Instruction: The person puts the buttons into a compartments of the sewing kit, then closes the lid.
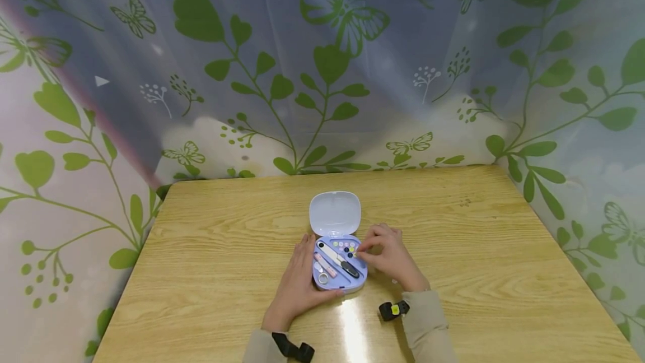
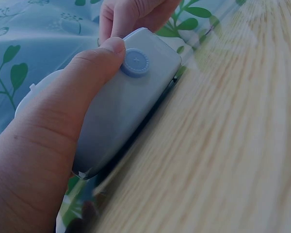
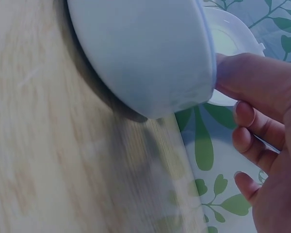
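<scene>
An open sewing kit box (image 1: 355,286), pale blue inside, lies on the table with its white lid (image 1: 335,213) tipped back. My left hand (image 1: 297,287) grips the box, fingers along its left side and thumb across the front. In the left wrist view that thumb touches the round blue catch (image 2: 136,62). Small coloured buttons (image 1: 344,246) fill the upper right compartment, where the bent fingers of my right hand (image 1: 390,254) reach in. Whether they pinch a button is hidden. A white-and-black tool (image 1: 337,259) lies diagonally, beside a pink-and-white strip (image 1: 325,265) and a silvery ring (image 1: 323,278).
The wooden table (image 1: 227,228) extends around the box on all sides. Behind it hangs a leaf-and-butterfly printed curtain (image 1: 282,71), which meets the table's back edge. Black straps with small cameras (image 1: 390,311) sit on both wrists.
</scene>
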Action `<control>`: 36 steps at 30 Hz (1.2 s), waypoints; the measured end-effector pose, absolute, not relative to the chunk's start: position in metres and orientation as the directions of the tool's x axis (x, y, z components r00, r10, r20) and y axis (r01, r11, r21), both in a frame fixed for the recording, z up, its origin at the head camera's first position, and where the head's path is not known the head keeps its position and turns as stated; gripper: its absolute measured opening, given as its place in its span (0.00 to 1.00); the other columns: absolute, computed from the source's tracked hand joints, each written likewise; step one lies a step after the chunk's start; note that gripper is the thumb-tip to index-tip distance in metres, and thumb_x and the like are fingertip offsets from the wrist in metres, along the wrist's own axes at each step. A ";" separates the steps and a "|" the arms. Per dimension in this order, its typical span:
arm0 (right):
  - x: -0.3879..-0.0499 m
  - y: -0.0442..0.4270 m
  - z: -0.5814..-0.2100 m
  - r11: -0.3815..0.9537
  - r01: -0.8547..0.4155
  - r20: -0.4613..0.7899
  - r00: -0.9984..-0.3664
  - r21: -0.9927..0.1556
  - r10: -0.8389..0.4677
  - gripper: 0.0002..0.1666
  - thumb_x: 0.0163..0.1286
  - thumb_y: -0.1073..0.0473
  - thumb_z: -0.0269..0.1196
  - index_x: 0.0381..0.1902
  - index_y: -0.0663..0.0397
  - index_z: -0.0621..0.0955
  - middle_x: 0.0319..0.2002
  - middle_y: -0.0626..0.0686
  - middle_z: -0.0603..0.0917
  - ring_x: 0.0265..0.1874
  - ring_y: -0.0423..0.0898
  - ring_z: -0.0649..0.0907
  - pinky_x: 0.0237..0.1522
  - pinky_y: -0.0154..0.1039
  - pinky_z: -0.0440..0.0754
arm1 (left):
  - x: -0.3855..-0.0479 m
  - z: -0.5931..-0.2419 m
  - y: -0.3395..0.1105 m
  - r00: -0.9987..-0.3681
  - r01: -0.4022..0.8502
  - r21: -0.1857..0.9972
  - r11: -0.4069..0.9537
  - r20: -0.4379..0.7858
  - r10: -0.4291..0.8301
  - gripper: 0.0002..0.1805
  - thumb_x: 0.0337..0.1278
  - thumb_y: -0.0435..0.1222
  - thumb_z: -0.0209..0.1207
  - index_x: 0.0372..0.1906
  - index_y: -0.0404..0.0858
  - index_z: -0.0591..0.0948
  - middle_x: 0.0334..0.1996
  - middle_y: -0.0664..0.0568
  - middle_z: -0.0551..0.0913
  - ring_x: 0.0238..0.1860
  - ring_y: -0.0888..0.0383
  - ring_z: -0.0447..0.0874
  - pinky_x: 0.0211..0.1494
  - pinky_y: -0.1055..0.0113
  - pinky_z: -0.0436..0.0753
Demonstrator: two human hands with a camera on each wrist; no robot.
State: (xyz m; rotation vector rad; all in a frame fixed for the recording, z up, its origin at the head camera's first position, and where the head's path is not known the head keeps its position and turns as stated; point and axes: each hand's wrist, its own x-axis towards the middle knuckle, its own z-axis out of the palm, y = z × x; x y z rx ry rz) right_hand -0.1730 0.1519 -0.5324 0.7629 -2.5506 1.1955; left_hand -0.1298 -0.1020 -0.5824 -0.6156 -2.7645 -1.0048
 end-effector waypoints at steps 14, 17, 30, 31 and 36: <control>-0.167 0.164 -0.530 0.518 -0.504 0.396 -0.863 -0.691 -0.313 0.09 0.50 0.64 0.78 0.26 0.45 0.90 0.28 0.38 0.76 0.35 0.39 0.73 0.48 0.44 0.64 | -0.129 -0.581 -0.103 -0.917 0.397 0.610 0.686 0.233 0.323 0.76 0.33 0.76 0.63 0.80 0.38 0.42 0.80 0.46 0.46 0.79 0.53 0.38 0.80 0.54 0.47; -0.165 0.169 -0.531 0.515 -0.521 0.423 -0.853 -0.681 -0.305 0.09 0.49 0.65 0.78 0.27 0.46 0.90 0.28 0.40 0.77 0.34 0.39 0.73 0.44 0.40 0.68 | -0.129 -0.581 -0.102 -0.915 0.401 0.611 0.682 0.243 0.321 0.76 0.33 0.76 0.64 0.80 0.37 0.42 0.80 0.46 0.46 0.79 0.51 0.39 0.80 0.52 0.48; -0.158 0.191 -0.542 0.442 -0.602 0.525 -0.798 -0.665 -0.295 0.05 0.53 0.64 0.77 0.26 0.51 0.89 0.26 0.45 0.78 0.30 0.41 0.74 0.32 0.36 0.71 | -0.128 -0.579 -0.102 -0.917 0.397 0.613 0.683 0.245 0.314 0.76 0.32 0.76 0.64 0.80 0.37 0.43 0.79 0.45 0.47 0.79 0.50 0.40 0.79 0.53 0.49; -0.158 0.192 -0.543 0.435 -0.604 0.528 -0.796 -0.668 -0.295 0.05 0.53 0.64 0.77 0.26 0.52 0.89 0.26 0.45 0.78 0.29 0.42 0.74 0.32 0.37 0.71 | -0.129 -0.580 -0.102 -0.919 0.394 0.614 0.684 0.239 0.314 0.76 0.32 0.76 0.64 0.80 0.38 0.43 0.80 0.46 0.47 0.79 0.51 0.40 0.79 0.54 0.49; -0.153 0.200 -0.545 0.443 -0.574 0.505 -0.818 -0.689 -0.274 0.06 0.52 0.67 0.77 0.26 0.53 0.89 0.26 0.45 0.78 0.29 0.42 0.74 0.29 0.36 0.73 | -0.129 -0.582 -0.102 -0.920 0.390 0.613 0.688 0.235 0.312 0.76 0.32 0.76 0.64 0.80 0.38 0.42 0.80 0.46 0.46 0.79 0.50 0.40 0.79 0.52 0.50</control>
